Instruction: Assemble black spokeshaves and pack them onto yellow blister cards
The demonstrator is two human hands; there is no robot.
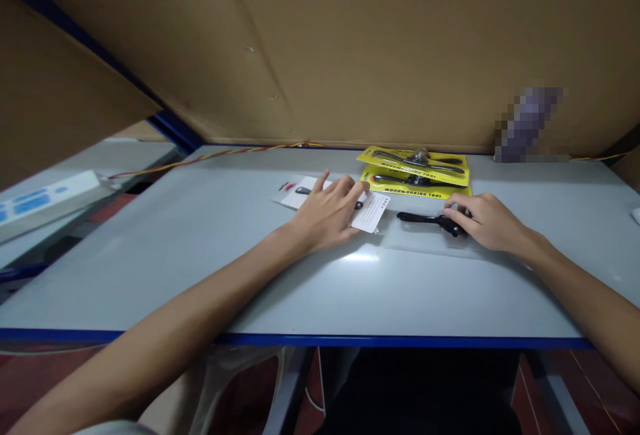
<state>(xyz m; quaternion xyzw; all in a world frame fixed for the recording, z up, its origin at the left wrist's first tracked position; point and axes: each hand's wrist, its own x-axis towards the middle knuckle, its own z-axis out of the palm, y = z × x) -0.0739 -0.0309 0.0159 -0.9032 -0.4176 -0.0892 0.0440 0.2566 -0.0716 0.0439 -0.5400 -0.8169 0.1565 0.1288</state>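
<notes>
A black spokeshave (425,219) lies low over the tabletop, one handle pointing left. My right hand (483,220) is closed around its right part, hiding the other handle. To the left, my left hand (333,213) rests with spread fingers over a white card package (373,213). Part of a dark tool handle (303,191) shows on that package beside my fingers; the rest is covered by the hand. Beyond both hands lie yellow spokeshave packages (415,191), overlapping and printed "WOODWORKING TOOL".
The grey table (320,295) has a blue front edge. A board wall (350,48) rises behind it. Red and yellow wires (240,151) run along the back to a white power strip (50,201) at far left. A pixelated patch (530,125) covers something at back right.
</notes>
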